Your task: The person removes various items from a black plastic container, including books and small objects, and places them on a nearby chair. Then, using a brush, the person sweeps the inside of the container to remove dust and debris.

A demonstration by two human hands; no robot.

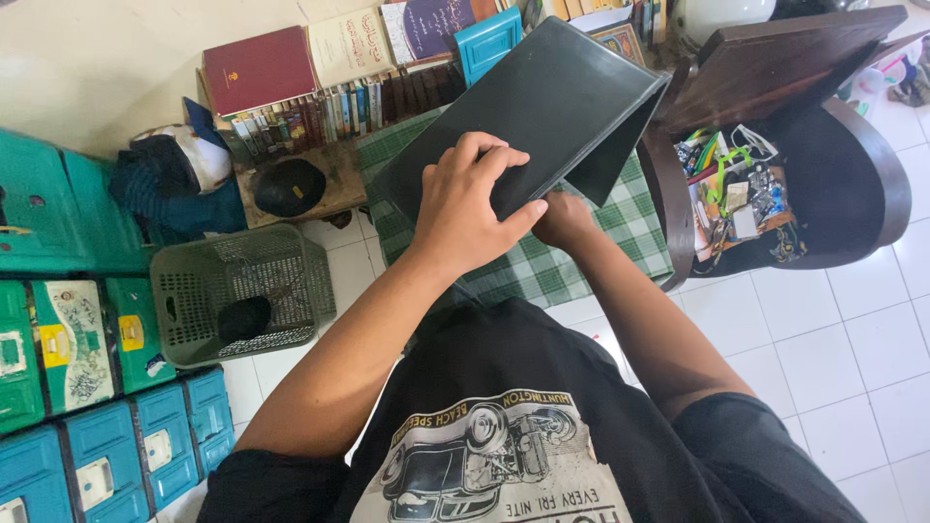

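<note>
White tiled floor [852, 349] under you, green checked cloth [620, 232] spread on it. Your left hand [470, 208] has fingers [489, 155] curled over the lower edge of a dark green folded board [542, 97], thumb pressed flat on its face, gripping it. Your right hand [564, 218] sits just below that edge, mostly tucked under; can't tell if its fingers close on the board. Board is held tilted above the cloth, opened like a tent, far end up by the book row [339, 102]. Dark wooden chair [823, 145] just right of it, seat full of small clutter. Green mesh basket [242, 291] well left, black cap [288, 186] beyond it. Teal boxes [68, 339] stacked along the left edge.
</note>
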